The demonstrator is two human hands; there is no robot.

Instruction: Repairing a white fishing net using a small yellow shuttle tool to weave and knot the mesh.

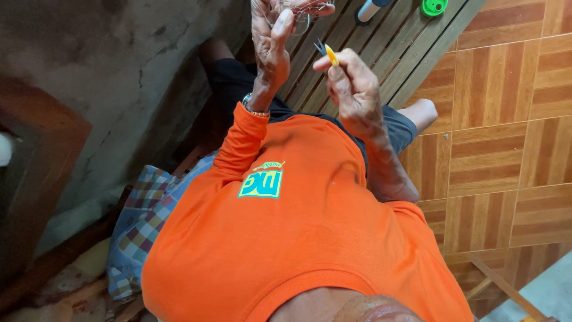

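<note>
While the camera looks straight down the person's chest, two hands rise at the top of the view: the left hand (271,45) at about eleven o'clock and the right hand (351,83) at about twelve to one o'clock, near each other but apart. The left hand's fingers are curled closed around one thin, tangled piece of clear line or wire (301,15), which runs off the top edge; what exactly it is cannot be told. One wristwatch (253,107) bands the left wrist. The right hand pinches its thumb and fingers tight on one small pair of snips (326,52) with a yellow handle, the two short metal blades pointing up toward eleven o'clock, just short of the left hand.

One orange long-sleeved shirt (310,238) with one blue-and-yellow chest patch fills the centre and six o'clock. Behind the hands lies one slatted wooden bench (387,48); on it, at one o'clock, sit one green round cap-like object (434,6) and one dark-and-white cylinder (369,11), both cut by the frame. One checked cloth (140,226) lies at eight o'clock. Patterned wood-look floor tiles (506,119) cover three o'clock
</note>
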